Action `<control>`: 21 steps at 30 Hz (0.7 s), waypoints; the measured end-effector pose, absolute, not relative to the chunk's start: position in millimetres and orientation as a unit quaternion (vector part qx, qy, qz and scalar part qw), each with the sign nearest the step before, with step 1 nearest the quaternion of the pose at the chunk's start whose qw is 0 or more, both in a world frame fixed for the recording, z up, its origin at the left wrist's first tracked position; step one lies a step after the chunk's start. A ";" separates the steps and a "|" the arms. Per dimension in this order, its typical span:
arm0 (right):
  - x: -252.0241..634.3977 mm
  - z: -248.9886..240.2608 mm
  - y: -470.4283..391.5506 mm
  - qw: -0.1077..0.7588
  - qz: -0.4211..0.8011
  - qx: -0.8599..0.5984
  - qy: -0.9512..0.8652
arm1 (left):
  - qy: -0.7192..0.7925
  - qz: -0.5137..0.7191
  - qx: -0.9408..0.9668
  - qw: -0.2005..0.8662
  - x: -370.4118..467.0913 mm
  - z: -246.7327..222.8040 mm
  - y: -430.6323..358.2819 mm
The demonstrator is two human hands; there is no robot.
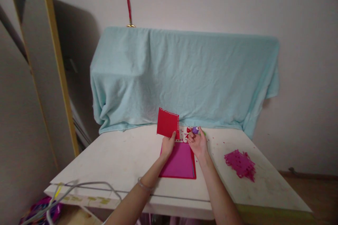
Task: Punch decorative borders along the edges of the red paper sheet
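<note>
My left hand point(169, 145) grips a red sheet of paper point(167, 123) by its lower edge, thumb on the front. Small holes run along the sheet's top and right edges, and it is raised above the table. My right hand point(198, 145) has curled fingers closed about a small purple thing point(195, 130) with a white, eye-like spot; its exact kind is unclear. Just left of those fingers is a small red thing point(188, 129) with similar white spots. Below both hands lies a magenta sheet point(177, 163) on a red sheet point(195, 168) that shows at the edges.
On the right of the white table point(126, 158) lies a heap of punched magenta scraps point(241, 163). Tiny paper bits are scattered near the hands. A light blue cloth point(190, 77) hangs behind. Grey cables point(92, 183) cross the front left edge.
</note>
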State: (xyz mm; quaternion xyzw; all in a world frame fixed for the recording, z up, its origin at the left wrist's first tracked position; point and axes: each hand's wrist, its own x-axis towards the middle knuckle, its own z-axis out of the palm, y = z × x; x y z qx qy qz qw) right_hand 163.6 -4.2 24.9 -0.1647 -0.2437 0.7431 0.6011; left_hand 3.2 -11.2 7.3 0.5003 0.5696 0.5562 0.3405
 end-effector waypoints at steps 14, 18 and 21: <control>161.0 18.1 -0.3 0.607 0.736 -0.166 -0.249 | 0.569 0.523 0.522 0.361 12.6 7.1 -15.3; 159.1 12.6 4.8 0.627 0.718 -0.190 -0.236 | 0.549 0.538 0.526 0.365 13.9 0.8 -12.2; 160.6 7.2 10.2 0.644 0.691 -0.231 -0.232 | 0.545 0.536 0.523 0.378 13.8 -4.5 -9.2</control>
